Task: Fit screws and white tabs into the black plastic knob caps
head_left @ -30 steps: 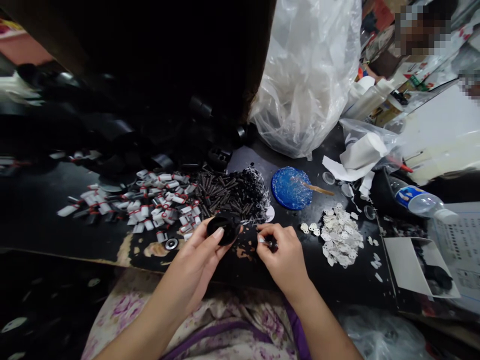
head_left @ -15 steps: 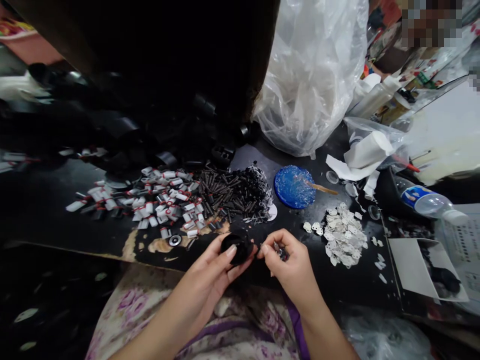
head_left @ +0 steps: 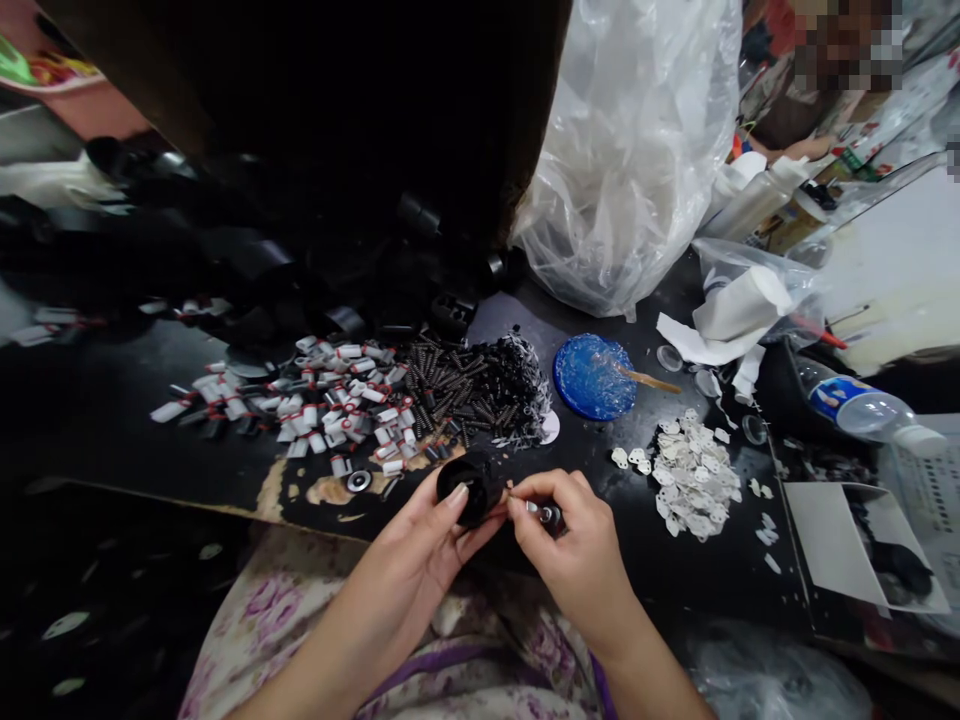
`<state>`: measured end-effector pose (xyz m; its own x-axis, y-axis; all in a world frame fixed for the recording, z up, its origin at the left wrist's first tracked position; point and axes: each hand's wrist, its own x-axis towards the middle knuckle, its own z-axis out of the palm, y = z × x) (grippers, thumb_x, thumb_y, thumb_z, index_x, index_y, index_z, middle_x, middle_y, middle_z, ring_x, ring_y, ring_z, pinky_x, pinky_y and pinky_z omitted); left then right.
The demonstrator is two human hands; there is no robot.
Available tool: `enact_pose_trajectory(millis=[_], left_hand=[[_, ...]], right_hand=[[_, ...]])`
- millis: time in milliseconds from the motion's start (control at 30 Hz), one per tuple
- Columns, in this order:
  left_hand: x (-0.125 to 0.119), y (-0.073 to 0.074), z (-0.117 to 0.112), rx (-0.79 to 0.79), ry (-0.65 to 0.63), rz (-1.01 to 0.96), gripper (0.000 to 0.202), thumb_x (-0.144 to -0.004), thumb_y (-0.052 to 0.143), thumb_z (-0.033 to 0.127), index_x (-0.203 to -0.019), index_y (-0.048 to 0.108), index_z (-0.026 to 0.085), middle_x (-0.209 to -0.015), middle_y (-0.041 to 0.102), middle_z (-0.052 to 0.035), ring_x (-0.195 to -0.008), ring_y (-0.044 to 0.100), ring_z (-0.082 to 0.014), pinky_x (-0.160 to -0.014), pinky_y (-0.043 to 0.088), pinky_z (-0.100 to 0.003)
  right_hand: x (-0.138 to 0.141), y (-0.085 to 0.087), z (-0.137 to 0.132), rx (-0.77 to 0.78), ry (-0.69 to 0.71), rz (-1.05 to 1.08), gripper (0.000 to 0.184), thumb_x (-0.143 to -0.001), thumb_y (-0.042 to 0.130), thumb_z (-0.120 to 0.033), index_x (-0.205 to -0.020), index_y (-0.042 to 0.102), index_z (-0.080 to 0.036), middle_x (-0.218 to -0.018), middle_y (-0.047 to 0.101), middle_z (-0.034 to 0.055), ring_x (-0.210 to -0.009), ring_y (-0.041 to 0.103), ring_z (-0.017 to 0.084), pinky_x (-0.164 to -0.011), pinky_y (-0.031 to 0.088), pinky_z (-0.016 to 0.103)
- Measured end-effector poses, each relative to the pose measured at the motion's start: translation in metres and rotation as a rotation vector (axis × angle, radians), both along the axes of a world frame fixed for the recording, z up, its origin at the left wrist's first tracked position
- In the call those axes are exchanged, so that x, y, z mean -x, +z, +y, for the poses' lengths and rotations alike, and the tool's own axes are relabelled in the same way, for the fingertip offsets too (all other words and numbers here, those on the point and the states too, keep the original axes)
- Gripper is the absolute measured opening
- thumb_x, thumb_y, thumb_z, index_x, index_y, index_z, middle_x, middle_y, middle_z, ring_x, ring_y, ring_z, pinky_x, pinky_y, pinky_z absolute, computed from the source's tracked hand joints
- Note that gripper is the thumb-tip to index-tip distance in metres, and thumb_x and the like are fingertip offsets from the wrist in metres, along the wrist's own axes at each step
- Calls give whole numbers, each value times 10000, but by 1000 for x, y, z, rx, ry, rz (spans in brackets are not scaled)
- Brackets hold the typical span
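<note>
My left hand (head_left: pixel 426 545) is closed round a small round black part (head_left: pixel 466 485) at the near edge of the black table (head_left: pixel 97 420). My right hand (head_left: pixel 574 540) is curled beside it, its thumb and forefinger pinching a tiny piece against the black part's right side. More small pieces, one metallic, sit in its fingers (head_left: pixel 547 516). Just beyond my hands lie heaps of white and red tubes (head_left: pixel 330 405), dark springs (head_left: pixel 442 385) and small black pieces (head_left: pixel 510 390).
A blue round lid (head_left: pixel 594 376) with a stick on it lies mid-table. White flat pieces (head_left: pixel 690 475) are heaped to its right. Behind stand a large clear plastic bag (head_left: pixel 630 150), black parts (head_left: pixel 330 290), a water bottle (head_left: pixel 862 410) and paper scraps. Another person sits at the far right.
Both hands have drawn back toward me from the heaps. My right hand has closed in until its fingertips meet the black part held in my left.
</note>
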<state>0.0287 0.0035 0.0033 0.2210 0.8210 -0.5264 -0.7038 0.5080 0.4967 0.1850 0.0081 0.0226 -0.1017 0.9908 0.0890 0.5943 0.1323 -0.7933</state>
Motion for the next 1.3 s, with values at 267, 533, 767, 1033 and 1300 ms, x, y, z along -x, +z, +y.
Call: enact_pose_trajectory(millis=[267, 533, 767, 1033, 1300], left_hand=[[0, -2, -6, -17, 1, 124, 363, -770, 802, 296, -1118, 708, 338, -1158, 742, 25, -1054, 676, -172, -888, 554, -224], [-2, -5, -9, -142, -132, 170, 243, -800, 771, 327, -1036, 712, 332, -1016, 768, 29, -991, 691, -155, -887, 527, -220], [14, -28, -6, -183, -263, 383, 318, -719, 822, 351, -992, 710, 232, -1011, 776, -40, -992, 707, -248, -878, 554, -293], [10, -14, 1, 64, -203, 244, 391, -758, 790, 371, -1092, 706, 186, -1119, 764, -100, -1039, 709, -274, -877, 568, -257], [5, -7, 6, 152, -123, 157, 595, -757, 794, 353, -1307, 614, 213, -1202, 733, -120, -1126, 667, -326, -1032, 500, -417]], right_hand=[[3, 10, 2, -211, 63, -63, 95, -868, 610, -115, -822, 631, -195, -759, 655, -21, -689, 562, 128, -721, 362, 303], [6, 9, 3, -338, 126, -216, 121, -876, 577, -77, -824, 613, -180, -722, 659, -24, -654, 564, 122, -698, 299, 328], [7, 4, 2, -255, 165, -357, 145, -875, 557, -152, -738, 583, -191, -682, 606, -36, -630, 517, 124, -685, 280, 328], [-47, 16, 7, -65, -107, -425, 179, -959, 542, -191, -1033, 691, -258, -970, 739, -11, -871, 643, 170, -806, 341, 341], [-99, -7, 23, 108, -184, -633, 107, -910, 598, -246, -990, 658, -210, -889, 691, 24, -757, 625, 183, -771, 391, 330]])
